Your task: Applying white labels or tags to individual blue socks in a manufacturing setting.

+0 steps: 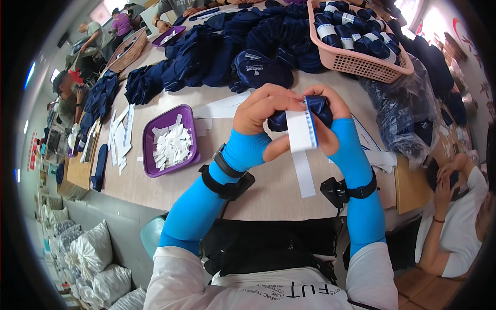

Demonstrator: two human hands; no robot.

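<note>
At the centre of the frame, both the left hand (257, 114) and right hand (333, 116) pinch a rolled navy sock bundle (316, 109), wrapping its white paper band (300, 133); closing that band snugly seems next.

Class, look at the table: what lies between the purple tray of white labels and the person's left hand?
In the head view, mostly bare tabletop separates the purple tray from the left hand. A few loose white paper strips lie in that stretch, just above the direct line.

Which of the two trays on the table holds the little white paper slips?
The nearer purple tray, left of the left hand; it is piled with white slips, while the far purple tray near the seated people holds only a few.
</note>
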